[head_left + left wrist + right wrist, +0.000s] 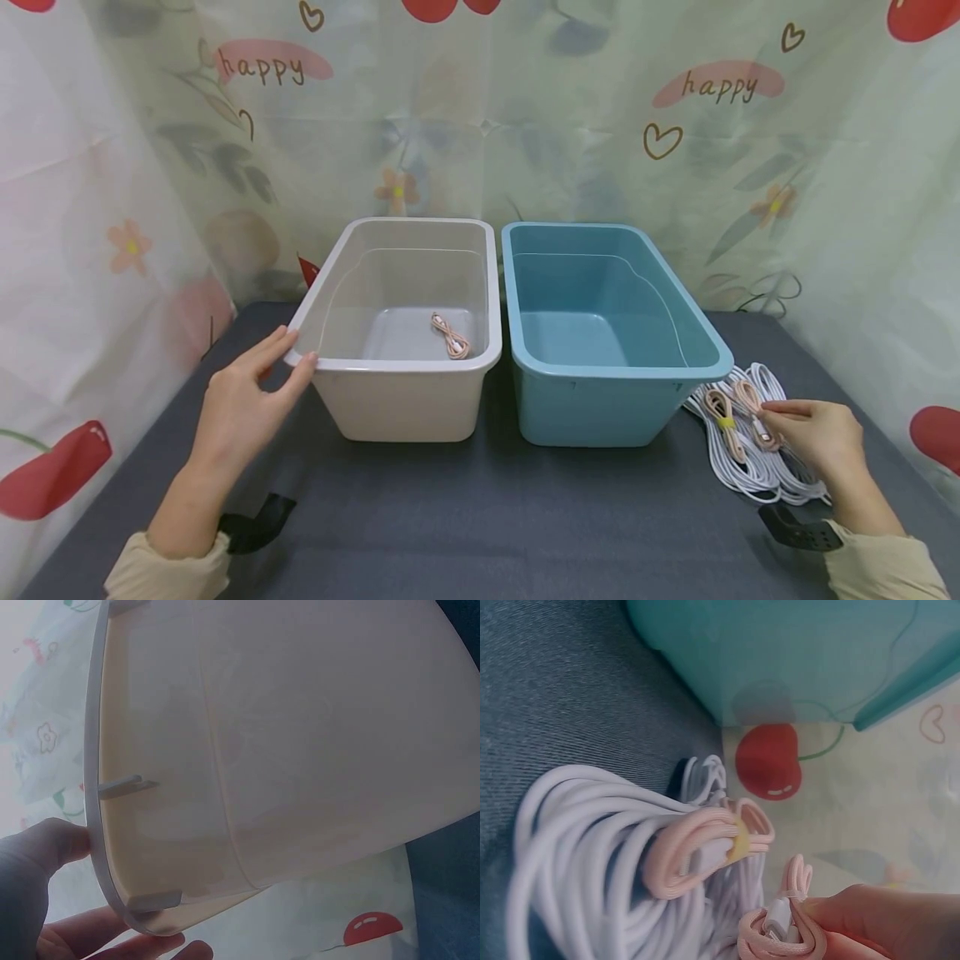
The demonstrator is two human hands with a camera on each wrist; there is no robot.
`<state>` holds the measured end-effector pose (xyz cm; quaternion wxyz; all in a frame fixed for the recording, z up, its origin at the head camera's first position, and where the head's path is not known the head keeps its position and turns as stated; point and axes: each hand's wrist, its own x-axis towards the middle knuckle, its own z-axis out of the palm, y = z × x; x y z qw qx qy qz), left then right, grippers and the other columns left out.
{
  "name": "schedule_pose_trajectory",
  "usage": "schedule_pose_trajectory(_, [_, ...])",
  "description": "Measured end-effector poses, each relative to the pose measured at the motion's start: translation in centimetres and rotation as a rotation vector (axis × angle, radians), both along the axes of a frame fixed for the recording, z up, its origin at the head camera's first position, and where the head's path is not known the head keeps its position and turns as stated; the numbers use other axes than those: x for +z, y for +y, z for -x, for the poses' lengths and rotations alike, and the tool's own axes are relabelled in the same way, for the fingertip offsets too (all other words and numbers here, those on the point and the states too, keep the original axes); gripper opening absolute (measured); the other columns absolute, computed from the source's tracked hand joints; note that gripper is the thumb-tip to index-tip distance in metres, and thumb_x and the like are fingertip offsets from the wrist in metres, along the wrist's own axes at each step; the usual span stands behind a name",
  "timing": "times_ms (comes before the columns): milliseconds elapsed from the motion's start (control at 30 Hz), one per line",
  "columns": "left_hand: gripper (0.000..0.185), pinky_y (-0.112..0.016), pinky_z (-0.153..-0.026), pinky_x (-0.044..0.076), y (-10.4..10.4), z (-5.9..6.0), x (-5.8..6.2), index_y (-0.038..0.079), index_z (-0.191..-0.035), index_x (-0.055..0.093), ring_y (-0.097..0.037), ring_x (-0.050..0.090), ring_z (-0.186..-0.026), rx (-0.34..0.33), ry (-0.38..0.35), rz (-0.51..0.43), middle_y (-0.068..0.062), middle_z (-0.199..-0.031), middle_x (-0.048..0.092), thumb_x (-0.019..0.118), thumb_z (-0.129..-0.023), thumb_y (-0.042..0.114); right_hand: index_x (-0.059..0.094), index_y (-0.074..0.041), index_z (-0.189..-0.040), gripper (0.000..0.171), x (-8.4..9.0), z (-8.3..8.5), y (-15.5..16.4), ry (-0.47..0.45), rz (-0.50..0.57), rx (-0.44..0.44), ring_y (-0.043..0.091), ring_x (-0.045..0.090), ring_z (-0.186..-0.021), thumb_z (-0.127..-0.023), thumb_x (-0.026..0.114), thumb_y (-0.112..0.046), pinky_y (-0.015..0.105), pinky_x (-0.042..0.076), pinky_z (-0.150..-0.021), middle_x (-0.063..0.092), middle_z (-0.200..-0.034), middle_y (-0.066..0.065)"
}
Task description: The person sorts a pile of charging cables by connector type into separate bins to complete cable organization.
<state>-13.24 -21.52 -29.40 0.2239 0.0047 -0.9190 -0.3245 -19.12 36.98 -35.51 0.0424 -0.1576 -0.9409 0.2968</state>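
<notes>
A beige bin point(405, 400) and a teal bin point(592, 400) stand side by side on the dark table. One coiled pink cable point(451, 336) lies inside the beige bin. My left hand point(251, 400) touches that bin's near-left rim corner point(97, 847) with straight fingers. To the right of the teal bin lies a heap of white cables point(757, 462) with a pink cable bundle point(718, 410) on top, tied with a yellow band point(740, 845). My right hand point(810, 429) pinches another pink coiled cable point(780, 930) on that heap.
A floral curtain with "happy" print point(720, 83) closes off the back and both sides. The teal bin point(795, 652) stands close to the cable heap point(577, 855). Black wrist straps point(258, 521) sit on both forearms.
</notes>
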Motion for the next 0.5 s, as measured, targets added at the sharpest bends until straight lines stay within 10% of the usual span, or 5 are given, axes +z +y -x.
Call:
schedule_pose_trajectory(333, [0.054,-0.054,-0.086,0.050,0.0,0.0,-0.1,0.009,-0.136,0.048,-0.043,0.055,-0.115,0.004,-0.004,0.001,-0.014,-0.143,0.044,0.055,-0.092,0.039,0.067,0.006,-0.109,0.045,1.1,0.3,0.2,0.062,0.001,0.035,-0.004,0.046,-0.069,-0.087,0.061,-0.033,0.024,0.038,-0.059,0.073,-0.089,0.015])
schedule_pose_trajectory(500, [0.054,-0.053,-0.087,0.050,-0.1,0.1,-0.1,0.008,-0.136,0.049,-0.043,0.055,-0.116,0.000,0.004,0.000,-0.015,-0.143,0.044,0.055,-0.092,0.039,0.064,0.004,-0.114,0.050,1.8,0.4,0.2,0.050,0.045,0.038,0.004,0.050,-0.077,-0.088,0.060,-0.039,0.030,0.040,-0.064,0.074,-0.083,0.005])
